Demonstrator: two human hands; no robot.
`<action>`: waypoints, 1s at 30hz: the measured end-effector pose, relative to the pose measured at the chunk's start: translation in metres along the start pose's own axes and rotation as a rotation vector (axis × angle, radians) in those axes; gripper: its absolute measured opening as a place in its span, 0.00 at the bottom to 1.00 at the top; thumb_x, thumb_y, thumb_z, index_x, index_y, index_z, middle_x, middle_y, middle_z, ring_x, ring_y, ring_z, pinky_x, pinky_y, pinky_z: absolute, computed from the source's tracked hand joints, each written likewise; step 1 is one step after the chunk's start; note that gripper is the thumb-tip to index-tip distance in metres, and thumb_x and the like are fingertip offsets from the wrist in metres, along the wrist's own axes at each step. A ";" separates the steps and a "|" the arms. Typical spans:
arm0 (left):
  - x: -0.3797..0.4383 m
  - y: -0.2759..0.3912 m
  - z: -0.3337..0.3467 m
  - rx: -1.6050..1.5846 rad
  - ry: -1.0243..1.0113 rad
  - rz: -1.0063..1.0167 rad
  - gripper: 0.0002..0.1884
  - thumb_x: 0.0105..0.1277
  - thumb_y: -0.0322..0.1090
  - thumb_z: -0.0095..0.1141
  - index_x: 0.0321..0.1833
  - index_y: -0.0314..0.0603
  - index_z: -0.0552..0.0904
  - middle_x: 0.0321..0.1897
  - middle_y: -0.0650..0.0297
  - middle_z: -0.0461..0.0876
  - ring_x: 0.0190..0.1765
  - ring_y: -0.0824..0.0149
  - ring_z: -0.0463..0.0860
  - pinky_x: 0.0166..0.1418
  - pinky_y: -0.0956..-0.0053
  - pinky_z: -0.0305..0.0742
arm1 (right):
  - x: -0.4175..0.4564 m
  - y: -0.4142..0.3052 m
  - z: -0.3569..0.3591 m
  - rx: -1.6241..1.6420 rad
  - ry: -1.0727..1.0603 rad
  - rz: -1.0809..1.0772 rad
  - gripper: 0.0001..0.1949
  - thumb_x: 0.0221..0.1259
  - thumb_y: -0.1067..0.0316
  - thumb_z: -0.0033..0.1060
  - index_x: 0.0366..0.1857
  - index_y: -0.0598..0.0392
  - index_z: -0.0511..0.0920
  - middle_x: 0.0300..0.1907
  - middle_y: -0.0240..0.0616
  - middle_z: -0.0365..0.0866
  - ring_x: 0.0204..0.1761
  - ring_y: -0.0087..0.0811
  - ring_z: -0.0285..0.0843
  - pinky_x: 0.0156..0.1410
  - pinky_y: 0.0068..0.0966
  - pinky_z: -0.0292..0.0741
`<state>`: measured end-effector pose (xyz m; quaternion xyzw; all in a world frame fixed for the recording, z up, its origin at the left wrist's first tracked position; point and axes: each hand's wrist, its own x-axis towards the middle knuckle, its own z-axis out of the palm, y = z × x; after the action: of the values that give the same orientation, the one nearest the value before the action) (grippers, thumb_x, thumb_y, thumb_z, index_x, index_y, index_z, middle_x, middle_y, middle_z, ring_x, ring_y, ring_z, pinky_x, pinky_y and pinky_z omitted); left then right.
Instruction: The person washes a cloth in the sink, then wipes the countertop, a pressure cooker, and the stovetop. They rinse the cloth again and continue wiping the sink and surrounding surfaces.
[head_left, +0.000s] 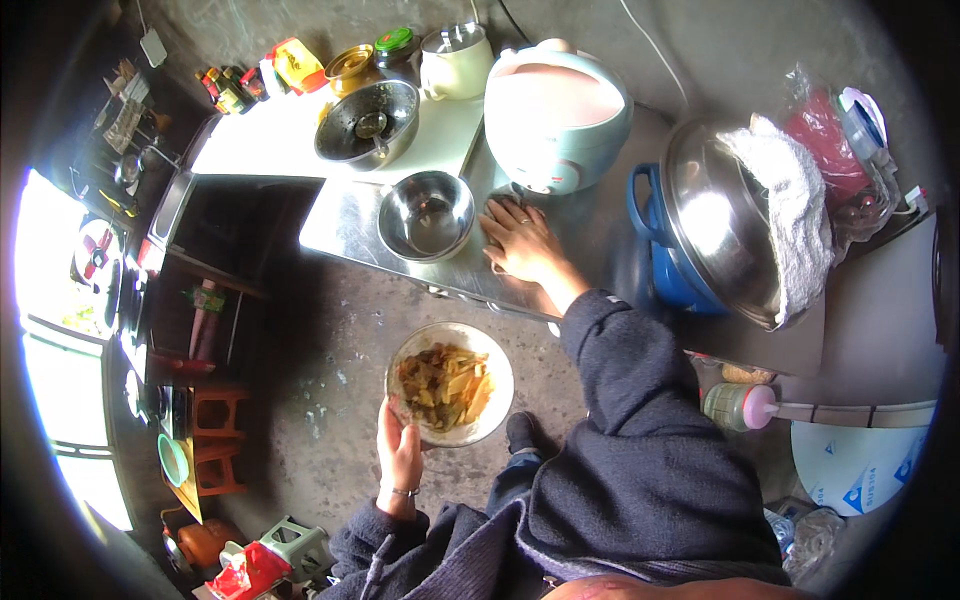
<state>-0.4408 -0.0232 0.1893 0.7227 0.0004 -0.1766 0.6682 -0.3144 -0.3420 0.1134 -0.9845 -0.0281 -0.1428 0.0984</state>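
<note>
My left hand (400, 454) holds a wide bowl (501, 420) by its left rim, above the floor. Cooked food in brown and yellow slices (450, 386) lies in it. My right hand (523, 238) is palm down on the steel counter (592, 225), its fingers over what looks like a dark cloth (507, 196), mostly hidden. Just left of that hand stands a steel bowl (426, 217), with a little something at its bottom. Behind the fingers is a pale blue rice cooker (556, 120), its lid down.
A blue pot (675, 270) stands right, under a large steel basin (712, 202) with a white towel (787, 217). Back left are a steel bowl with a ladle (367, 124), a cream pot (456, 64), jars and sauce bottles (229, 90). Orange stools (219, 442) stand left.
</note>
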 end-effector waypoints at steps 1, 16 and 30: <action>-0.004 -0.005 -0.004 -0.021 0.011 0.032 0.28 0.58 0.20 0.36 0.65 0.30 0.57 0.59 0.57 0.67 0.61 0.65 0.66 0.63 0.73 0.60 | 0.001 -0.005 0.003 -0.024 0.037 0.014 0.26 0.59 0.49 0.46 0.60 0.47 0.64 0.67 0.39 0.55 0.67 0.38 0.53 0.68 0.43 0.52; 0.097 0.019 0.152 0.057 -0.225 0.015 0.29 0.57 0.27 0.42 0.65 0.36 0.58 0.57 0.46 0.68 0.51 0.63 0.76 0.39 0.73 0.78 | -0.251 0.033 -0.123 0.012 -0.145 0.213 0.25 0.43 0.76 0.51 0.52 0.51 0.72 0.61 0.40 0.65 0.66 0.40 0.56 0.66 0.41 0.53; 0.186 -0.023 0.101 -0.064 0.477 0.063 0.37 0.59 0.46 0.56 0.67 0.42 0.55 0.57 0.53 0.66 0.36 0.69 0.77 0.27 0.79 0.73 | -0.188 -0.020 -0.116 1.339 -0.165 0.474 0.14 0.55 0.76 0.47 0.46 0.61 0.74 0.44 0.35 0.77 0.46 0.25 0.74 0.52 0.20 0.69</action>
<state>-0.2981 -0.1625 0.1147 0.7221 0.1410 0.0200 0.6769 -0.5286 -0.3510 0.1723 -0.6999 0.0975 0.0054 0.7076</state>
